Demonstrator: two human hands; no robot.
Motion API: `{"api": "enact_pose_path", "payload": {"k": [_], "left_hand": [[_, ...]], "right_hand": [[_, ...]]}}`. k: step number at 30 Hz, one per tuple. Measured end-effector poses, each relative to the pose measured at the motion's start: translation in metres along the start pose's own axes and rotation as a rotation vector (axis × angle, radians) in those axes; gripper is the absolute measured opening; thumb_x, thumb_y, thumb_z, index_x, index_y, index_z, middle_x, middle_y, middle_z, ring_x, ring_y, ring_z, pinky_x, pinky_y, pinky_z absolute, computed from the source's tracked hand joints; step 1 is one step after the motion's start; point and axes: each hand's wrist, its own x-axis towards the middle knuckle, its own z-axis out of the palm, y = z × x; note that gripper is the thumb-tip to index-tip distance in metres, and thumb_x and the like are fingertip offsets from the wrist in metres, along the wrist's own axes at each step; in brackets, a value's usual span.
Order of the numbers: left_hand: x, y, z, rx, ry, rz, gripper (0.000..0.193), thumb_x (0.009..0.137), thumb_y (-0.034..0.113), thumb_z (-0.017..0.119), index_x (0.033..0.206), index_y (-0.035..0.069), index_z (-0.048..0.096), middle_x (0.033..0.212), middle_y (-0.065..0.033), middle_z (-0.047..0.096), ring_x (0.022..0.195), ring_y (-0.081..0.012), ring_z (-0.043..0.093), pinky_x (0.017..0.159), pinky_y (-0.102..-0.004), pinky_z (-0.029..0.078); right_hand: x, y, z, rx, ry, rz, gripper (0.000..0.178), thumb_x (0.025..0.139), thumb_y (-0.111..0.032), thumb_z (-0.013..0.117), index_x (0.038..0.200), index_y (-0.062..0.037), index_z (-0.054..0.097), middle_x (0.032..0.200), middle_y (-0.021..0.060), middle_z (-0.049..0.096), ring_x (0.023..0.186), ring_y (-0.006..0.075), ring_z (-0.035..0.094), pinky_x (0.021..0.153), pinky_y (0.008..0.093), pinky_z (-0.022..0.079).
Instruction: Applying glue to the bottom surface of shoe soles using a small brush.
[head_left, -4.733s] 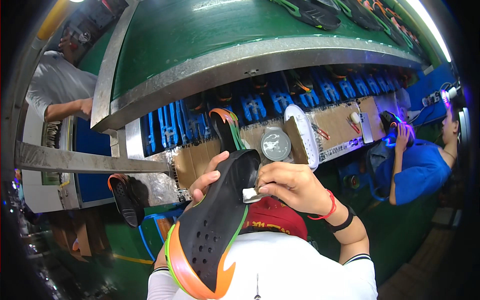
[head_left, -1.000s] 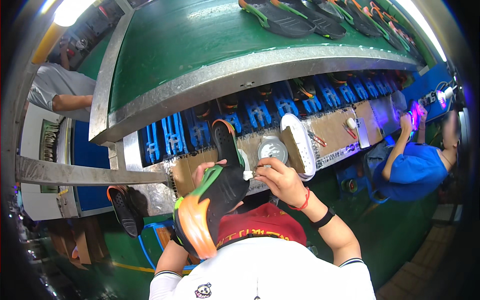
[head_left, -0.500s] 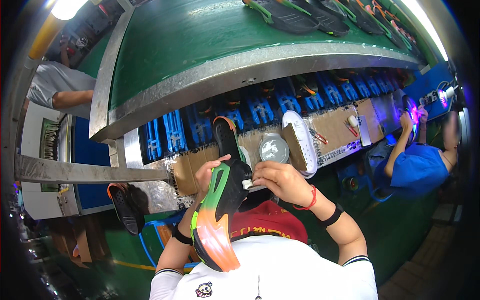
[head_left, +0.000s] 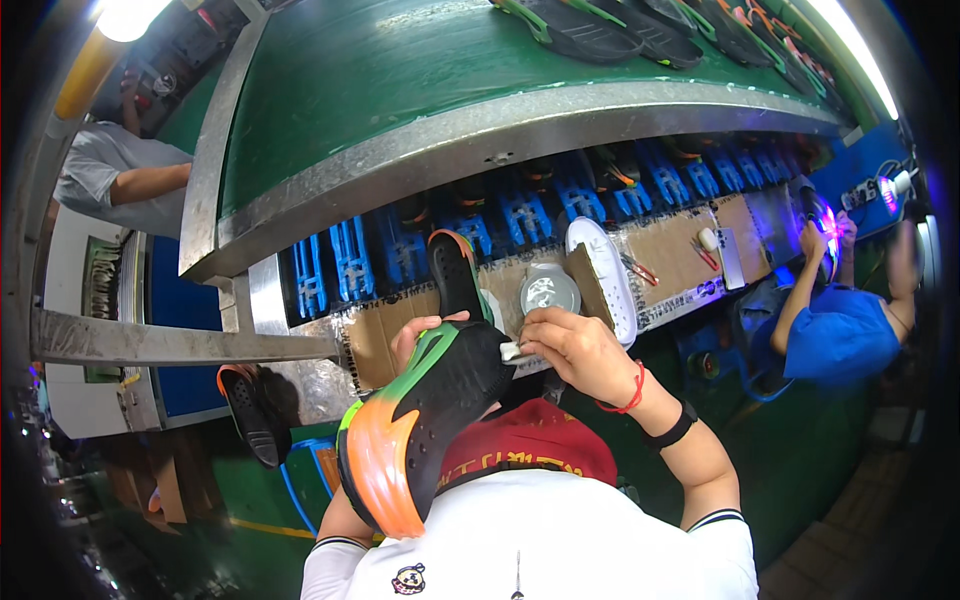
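A black clog [head_left: 455, 385] with a green-to-orange strap is held up before my chest. My left hand [head_left: 418, 338] is closed round its far left side, partly hidden behind the strap. With pinched fingers my right hand [head_left: 575, 350] holds a small white pad [head_left: 512, 351] against the clog's right end. Just beyond, on the bench, stands a round grey dish [head_left: 550, 290] of whitish stuff. A second clog [head_left: 455, 275], black and orange, lies beyond the one in my hand.
Cardboard [head_left: 380, 345] covers parts of the bench. A white perforated clog [head_left: 605, 280], red-handled tools [head_left: 640, 268] and a row of blue clamps [head_left: 525, 215] are farther off. Above runs a metal-edged green belt [head_left: 400, 80] carrying clogs. A person in blue [head_left: 840, 335] works at right.
The clog has turned, its orange strap end swinging left and more of its black perforated upper showing. My right hand with the pad has shifted slightly right and towards the far side.
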Motion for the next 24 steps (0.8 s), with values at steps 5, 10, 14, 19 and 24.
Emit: {"api": "enact_pose_path", "payload": {"k": [5, 10, 14, 19, 24], "left_hand": [[0.009, 0.026, -0.011, 0.405, -0.228, -0.095, 0.106, 0.069, 0.039, 0.090, 0.149, 0.008, 0.027, 0.137, -0.0149, 0.056, 0.137, -0.0247, 0.047, 0.123, -0.0435, 0.012], [0.011, 0.030, -0.013, 0.387, -0.223, -0.133, 0.093, 0.070, 0.045, 0.087, 0.144, 0.010, 0.041, 0.134, -0.0100, 0.059, 0.140, -0.0238, 0.043, 0.123, -0.0424, 0.005], [0.006, 0.018, -0.009, 0.193, -0.153, -0.133, 0.109, 0.064, 0.033, 0.094, 0.146, 0.008, 0.027, 0.135, -0.0171, 0.057, 0.132, -0.0252, 0.052, 0.119, -0.0441, 0.025], [-0.002, -0.008, -0.007, 0.058, -0.061, -0.012, 0.119, 0.054, 0.019, 0.100, 0.142, 0.008, 0.020, 0.134, -0.0269, 0.054, 0.121, -0.0284, 0.062, 0.103, -0.0397, 0.050], [-0.009, -0.043, -0.015, -0.529, -0.020, -0.125, 0.060, 0.089, 0.026, 0.073, 0.134, 0.009, 0.036, 0.138, -0.0360, 0.048, 0.120, -0.0358, 0.061, 0.099, -0.0453, 0.053]], "right_hand": [[0.001, 0.003, -0.002, -0.123, 0.071, -0.060, 0.013, 0.085, -0.008, 0.072, 0.097, -0.0031, 0.068, 0.107, 0.0105, 0.067, 0.078, 0.0321, 0.070, 0.066, 0.0395, 0.059], [0.003, 0.004, -0.001, -0.150, 0.126, -0.104, 0.014, 0.084, -0.007, 0.073, 0.097, -0.0030, 0.067, 0.107, 0.0128, 0.067, 0.076, 0.0326, 0.070, 0.065, 0.0387, 0.059], [0.003, 0.004, -0.002, -0.162, 0.159, -0.119, 0.015, 0.084, -0.007, 0.074, 0.097, -0.0031, 0.067, 0.107, 0.0134, 0.066, 0.076, 0.0323, 0.070, 0.064, 0.0386, 0.059], [0.002, 0.000, -0.005, -0.113, 0.145, -0.125, 0.015, 0.084, -0.006, 0.073, 0.098, -0.0028, 0.067, 0.108, 0.0127, 0.066, 0.076, 0.0324, 0.070, 0.065, 0.0388, 0.058], [0.000, -0.008, -0.001, -0.070, 0.016, -0.080, 0.013, 0.086, -0.005, 0.071, 0.097, -0.0016, 0.067, 0.106, 0.0123, 0.066, 0.080, 0.0331, 0.070, 0.068, 0.0392, 0.058]]}}
